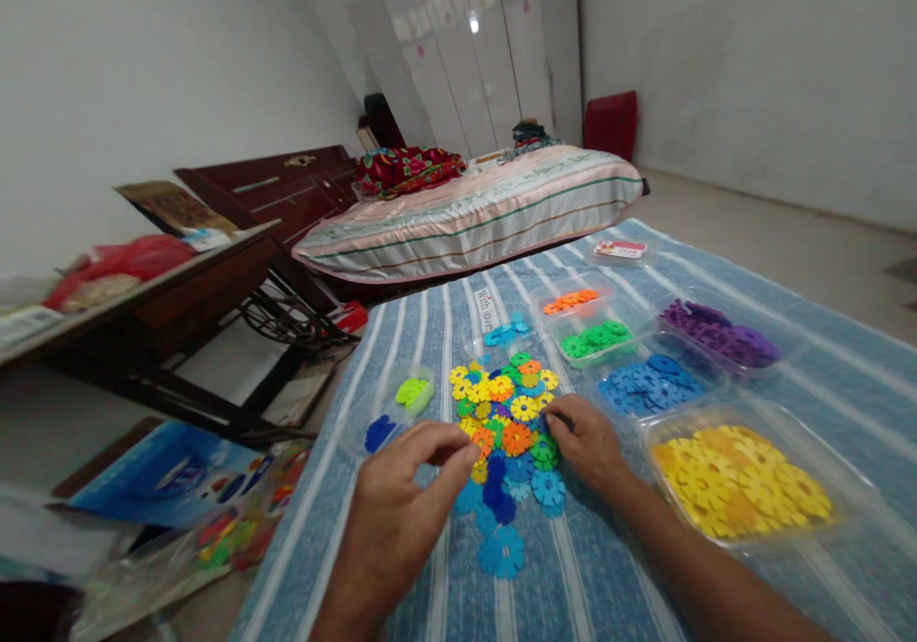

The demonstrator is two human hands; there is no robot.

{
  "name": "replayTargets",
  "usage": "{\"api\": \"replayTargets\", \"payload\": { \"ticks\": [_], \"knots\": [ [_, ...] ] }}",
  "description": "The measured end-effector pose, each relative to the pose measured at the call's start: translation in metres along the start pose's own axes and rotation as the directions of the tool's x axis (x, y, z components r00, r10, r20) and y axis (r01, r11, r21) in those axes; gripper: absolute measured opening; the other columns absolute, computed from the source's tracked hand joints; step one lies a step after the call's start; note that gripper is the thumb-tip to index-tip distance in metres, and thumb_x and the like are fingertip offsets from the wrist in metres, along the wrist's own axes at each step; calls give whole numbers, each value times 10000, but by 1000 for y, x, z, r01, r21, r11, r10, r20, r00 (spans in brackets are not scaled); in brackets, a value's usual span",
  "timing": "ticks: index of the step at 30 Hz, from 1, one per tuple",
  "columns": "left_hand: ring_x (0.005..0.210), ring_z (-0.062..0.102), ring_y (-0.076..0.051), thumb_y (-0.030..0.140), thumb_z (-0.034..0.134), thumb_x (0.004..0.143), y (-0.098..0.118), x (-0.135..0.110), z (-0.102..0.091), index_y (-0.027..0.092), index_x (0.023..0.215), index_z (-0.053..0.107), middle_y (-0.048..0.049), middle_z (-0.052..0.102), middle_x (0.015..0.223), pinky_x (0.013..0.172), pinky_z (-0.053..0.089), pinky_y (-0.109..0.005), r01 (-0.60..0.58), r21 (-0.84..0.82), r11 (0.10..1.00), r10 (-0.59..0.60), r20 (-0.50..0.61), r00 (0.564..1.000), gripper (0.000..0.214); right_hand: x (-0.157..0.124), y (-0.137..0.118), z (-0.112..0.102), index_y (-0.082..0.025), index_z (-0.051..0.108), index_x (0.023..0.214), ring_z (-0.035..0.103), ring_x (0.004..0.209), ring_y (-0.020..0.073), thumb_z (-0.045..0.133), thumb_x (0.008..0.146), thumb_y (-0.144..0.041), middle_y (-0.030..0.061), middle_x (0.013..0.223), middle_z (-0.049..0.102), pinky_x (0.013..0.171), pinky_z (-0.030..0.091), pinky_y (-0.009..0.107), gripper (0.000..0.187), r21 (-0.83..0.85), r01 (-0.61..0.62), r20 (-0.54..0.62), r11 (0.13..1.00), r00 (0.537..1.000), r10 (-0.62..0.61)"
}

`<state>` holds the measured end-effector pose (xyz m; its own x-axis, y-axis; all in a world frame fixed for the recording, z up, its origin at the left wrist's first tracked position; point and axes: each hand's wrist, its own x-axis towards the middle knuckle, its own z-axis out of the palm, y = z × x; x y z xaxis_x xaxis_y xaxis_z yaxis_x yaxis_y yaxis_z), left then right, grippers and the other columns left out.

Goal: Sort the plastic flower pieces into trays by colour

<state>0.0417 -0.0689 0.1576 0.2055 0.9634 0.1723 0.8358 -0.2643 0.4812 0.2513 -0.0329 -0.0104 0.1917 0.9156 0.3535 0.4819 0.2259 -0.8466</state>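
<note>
A loose pile of mixed-colour plastic snowflake discs (525,408) lies on a striped blue cloth between my hands. At its left edge is my left hand (405,494), thumb and index fingertips brought together beside an orange disc; whether anything is between them is hidden. On the pile's right side, my right hand (584,441) pinches at a dark blue disc (544,420), mostly covered by the fingers. Light blue discs (501,551) spread out at the near end of the pile. Several dark blue discs (500,491) overlap just above those.
Clear tubs on the right hold yellow (741,480), blue (650,386), purple (716,333), green (596,338) and orange discs (571,301). Lime discs (414,392) and dark blue discs (378,433) sit in clear containers at left. A bed (473,212) stands beyond.
</note>
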Motion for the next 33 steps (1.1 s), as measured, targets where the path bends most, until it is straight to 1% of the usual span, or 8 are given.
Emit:
{"api": "replayTargets", "payload": {
  "ticks": [4, 9, 15, 20, 23, 26, 29, 33],
  "knots": [
    [887, 621, -218, 310, 530, 828, -19, 40, 47, 176, 933, 680, -76, 680, 922, 799, 461, -320, 37, 263, 964, -81, 158, 984, 227, 0, 0, 0, -193, 647, 795, 581, 821, 194, 471, 841, -220, 45, 823, 652, 775, 428, 305, 184, 9, 9, 0, 1000, 1000, -9],
    [978, 594, -236, 317, 563, 821, -44, 45, 75, 154, 1040, 652, -103, 643, 1002, 830, 412, -310, 38, 393, 919, -133, 219, 967, 288, 0, 0, 2, -197, 644, 792, 585, 812, 189, 475, 840, -218, 37, 807, 649, 754, 429, 295, 176, 19, 7, -13, 1000, 1000, -7],
    [730, 570, -162, 240, 569, 737, -49, 50, 74, 172, 732, 598, -9, 603, 734, 633, 359, -241, 122, 215, 969, -162, 183, 970, 74, 0, -2, 2, -200, 640, 788, 585, 807, 191, 474, 836, -215, 40, 808, 653, 754, 425, 302, 174, 28, 2, -14, 1000, 1000, -1],
    [525, 500, -124, 347, 558, 700, -49, 65, 69, 177, 587, 535, 37, 513, 517, 513, 328, -221, 224, -178, 958, -183, 220, 958, 206, 1, -4, 3, -203, 634, 783, 581, 815, 196, 470, 829, -209, 40, 793, 646, 755, 424, 304, 171, 31, 0, -30, 1000, 1000, 1],
    [437, 466, -106, 385, 578, 679, -33, 85, 66, 175, 607, 554, 43, 526, 456, 465, 332, -211, 311, -298, 902, -216, 314, 925, 223, 1, -5, 4, -204, 631, 776, 581, 805, 193, 466, 828, -200, 40, 792, 647, 758, 425, 301, 173, 30, 3, -40, 1000, 999, -2],
    [385, 426, -79, 338, 591, 690, -3, 115, 70, 166, 623, 572, 45, 530, 424, 428, 318, -190, 313, -355, 881, -188, 345, 920, 185, 3, -6, 5, -206, 629, 772, 579, 793, 190, 465, 828, -193, 37, 788, 646, 754, 426, 298, 174, 23, 5, -40, 1000, 999, -4],
    [362, 403, -49, 272, 610, 708, 36, 152, 80, 149, 619, 570, 32, 552, 445, 400, 294, -165, 290, -441, 849, -165, 300, 939, 157, 3, -5, 6, -208, 629, 770, 578, 781, 188, 465, 827, -187, 34, 784, 645, 743, 430, 298, 175, 19, 2, -35, 1000, 999, -2],
    [478, 558, -61, 214, 607, 738, 80, 198, 95, 126, 785, 611, -21, 663, 637, 453, 378, -144, 261, -606, 752, -174, 199, 964, 100, 3, -5, 6, -210, 637, 772, 576, 773, 186, 466, 824, -179, 31, 779, 646, 737, 436, 301, 181, 19, 8, -50, 1000, 999, -7]
  ]
}}
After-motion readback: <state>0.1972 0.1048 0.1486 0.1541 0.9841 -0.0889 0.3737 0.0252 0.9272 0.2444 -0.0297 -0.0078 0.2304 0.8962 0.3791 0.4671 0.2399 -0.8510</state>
